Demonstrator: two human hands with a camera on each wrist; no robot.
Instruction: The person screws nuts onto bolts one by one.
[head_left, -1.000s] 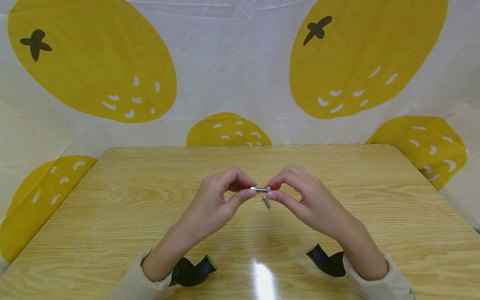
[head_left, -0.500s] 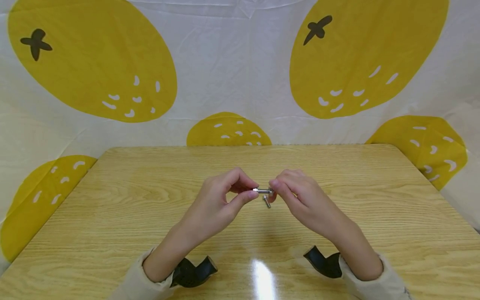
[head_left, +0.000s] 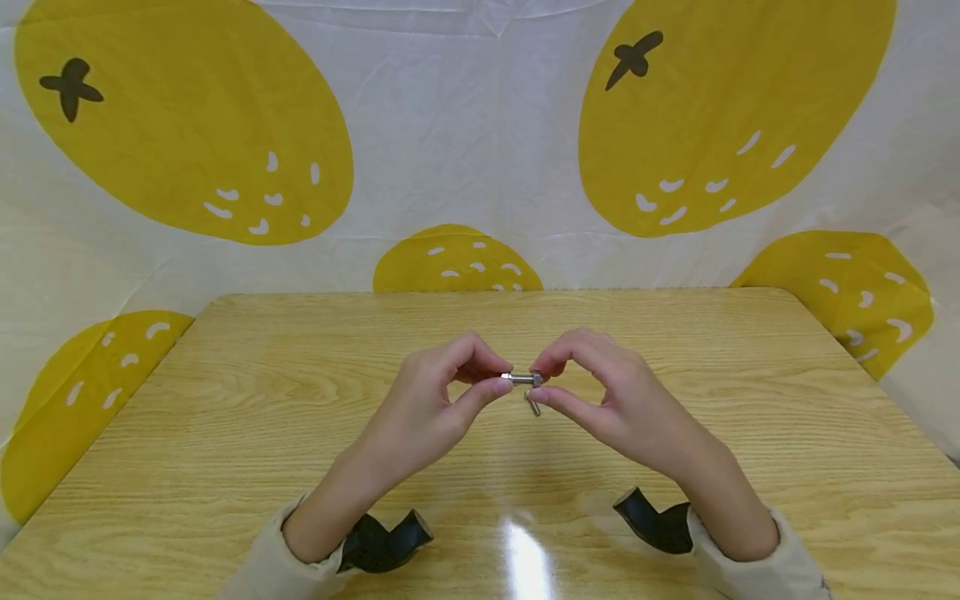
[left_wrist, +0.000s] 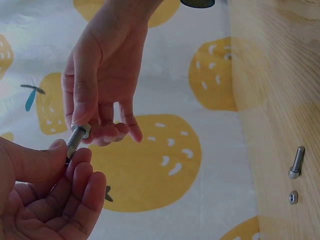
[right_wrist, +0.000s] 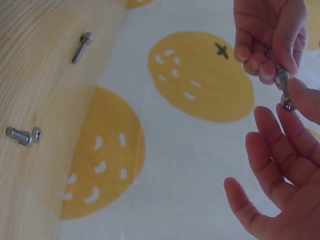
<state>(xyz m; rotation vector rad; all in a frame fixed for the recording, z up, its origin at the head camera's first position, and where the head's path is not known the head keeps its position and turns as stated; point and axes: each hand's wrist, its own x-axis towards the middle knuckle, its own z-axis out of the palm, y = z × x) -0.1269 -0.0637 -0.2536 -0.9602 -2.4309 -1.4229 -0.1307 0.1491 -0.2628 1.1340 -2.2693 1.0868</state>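
Note:
A silver bolt (head_left: 521,379) is held level above the table between both hands. My left hand (head_left: 431,392) pinches its head between thumb and forefinger. At the other end sits a hex nut (head_left: 537,380), pinched by the thumb and forefinger of my right hand (head_left: 611,400). Bare thread (left_wrist: 75,140) shows between the two grips in the left wrist view. In the right wrist view, the other fingers of the right hand (right_wrist: 280,170) are spread away from the nut (right_wrist: 286,104).
On the wooden table (head_left: 300,450), a loose bolt (head_left: 534,407) lies just below the hands. The right wrist view shows a bolt (right_wrist: 81,47), another bolt (right_wrist: 19,136) and a loose nut (right_wrist: 37,134). A fruit-print cloth (head_left: 465,125) hangs behind the table.
My right hand turned at the nut, thumb rolling up and over half a second ago, and is now back with the thumb low. The left hand kept its pinch nearly still.

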